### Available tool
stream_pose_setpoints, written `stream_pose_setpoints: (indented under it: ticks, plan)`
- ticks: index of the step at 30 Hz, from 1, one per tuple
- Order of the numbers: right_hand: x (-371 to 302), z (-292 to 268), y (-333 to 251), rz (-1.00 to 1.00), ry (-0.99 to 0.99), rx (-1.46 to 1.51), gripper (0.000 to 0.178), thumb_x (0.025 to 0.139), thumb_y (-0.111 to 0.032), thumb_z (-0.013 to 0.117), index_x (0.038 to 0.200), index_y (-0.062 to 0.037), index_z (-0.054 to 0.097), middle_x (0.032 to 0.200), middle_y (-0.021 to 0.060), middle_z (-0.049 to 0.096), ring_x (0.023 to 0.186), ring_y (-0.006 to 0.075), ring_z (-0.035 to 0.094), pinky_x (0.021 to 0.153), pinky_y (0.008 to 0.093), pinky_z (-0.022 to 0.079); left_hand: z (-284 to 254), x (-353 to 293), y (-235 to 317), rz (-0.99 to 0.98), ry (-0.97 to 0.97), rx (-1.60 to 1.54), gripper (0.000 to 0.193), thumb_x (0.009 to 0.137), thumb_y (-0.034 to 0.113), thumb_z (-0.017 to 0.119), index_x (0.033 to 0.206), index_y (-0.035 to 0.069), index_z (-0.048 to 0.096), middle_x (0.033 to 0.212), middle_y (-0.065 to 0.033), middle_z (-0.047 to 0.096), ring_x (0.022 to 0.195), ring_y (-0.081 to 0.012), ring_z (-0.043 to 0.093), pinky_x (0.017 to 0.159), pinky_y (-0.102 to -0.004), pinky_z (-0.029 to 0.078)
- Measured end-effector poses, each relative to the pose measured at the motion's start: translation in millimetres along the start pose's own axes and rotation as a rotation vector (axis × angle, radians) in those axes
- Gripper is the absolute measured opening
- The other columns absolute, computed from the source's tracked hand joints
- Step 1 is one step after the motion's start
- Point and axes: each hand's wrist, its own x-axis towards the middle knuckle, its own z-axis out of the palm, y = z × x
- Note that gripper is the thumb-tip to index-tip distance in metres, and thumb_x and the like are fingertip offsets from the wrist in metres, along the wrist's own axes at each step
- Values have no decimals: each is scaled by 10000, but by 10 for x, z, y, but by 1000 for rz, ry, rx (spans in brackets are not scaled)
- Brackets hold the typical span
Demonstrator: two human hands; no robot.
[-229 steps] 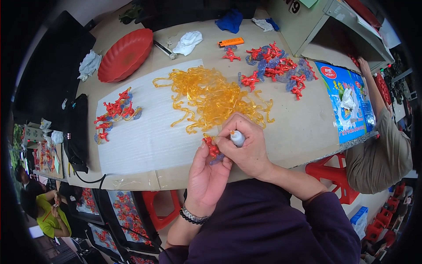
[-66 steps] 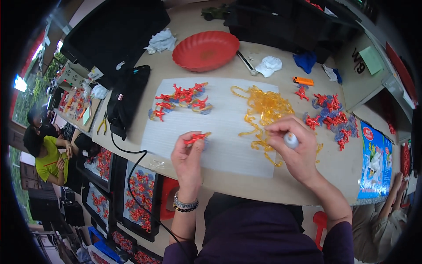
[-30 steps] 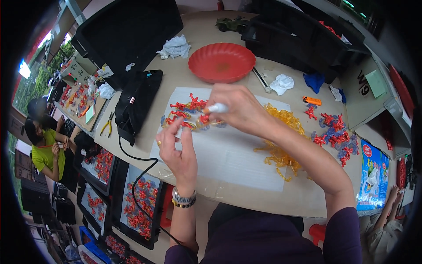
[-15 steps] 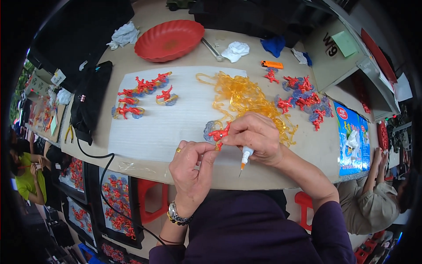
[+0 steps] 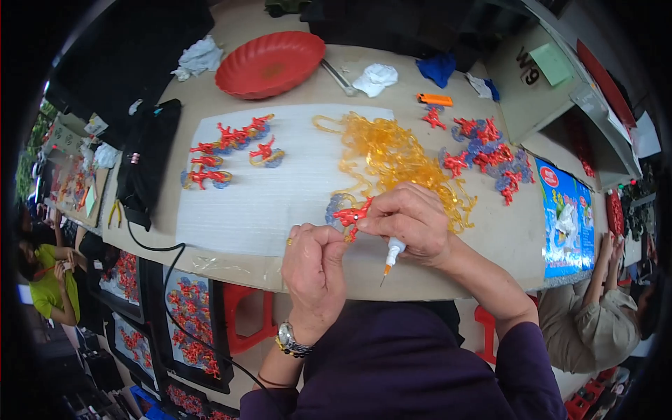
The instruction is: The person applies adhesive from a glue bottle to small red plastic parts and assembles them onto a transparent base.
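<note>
The right hand [image 5: 413,222] hides most of a white bottle [image 5: 395,248]; the left hand [image 5: 313,262] covers part of a red figure [image 5: 348,215]. A green vehicle [image 5: 283,8] is cropped above.

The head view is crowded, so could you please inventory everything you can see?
Held figure: one, red and violet, between both hands
Bottle: one, white, in right hand
Strands: many, yellow, heaped centrally
Other figures: many, mostly red and violet, on table
Sheet: one, white, on table
Dish: one, red, far side
Pliers: one, yellow, left edge
Trays: several, black, lower left
Co-workers: several, varied clothing, both sides
Left hand: one, bare, on figure
Right hand: one, bare, on figure and bottle
</note>
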Motion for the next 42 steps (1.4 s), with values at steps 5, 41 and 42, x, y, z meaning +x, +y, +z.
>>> stream_pose_setpoints:
  ticks: [5,41,42]
  plan:
    - [300,156,91,-9,-31,-41,178,682,-88,774,841,-59,701,791,72,620,623,198,607,515,300,460,31,-71,-41,-472,245,-453,165,871,60,680,982,10,568,814,-58,573,693,-134,530,628,-264,439]
    - [1055,-291,493,476,-47,-62,131,790,-75,686,897,1,689,817,186,658,770,333,649,705,412,498,-634,531,-1423,37,-86,619,440,768,44,673,1178,-85,577,1058,-241,644,969,-371,590,887,-425,448]
    - [937,-453,465,450,-29,-40,130,808,-90,680,909,-9,690,819,174,658,751,311,647,708,394,496,-664,520,-1355,-153,-59,534,391,770,17,637,1149,-65,600,1025,-226,654,948,-358,592,871,-422,449]
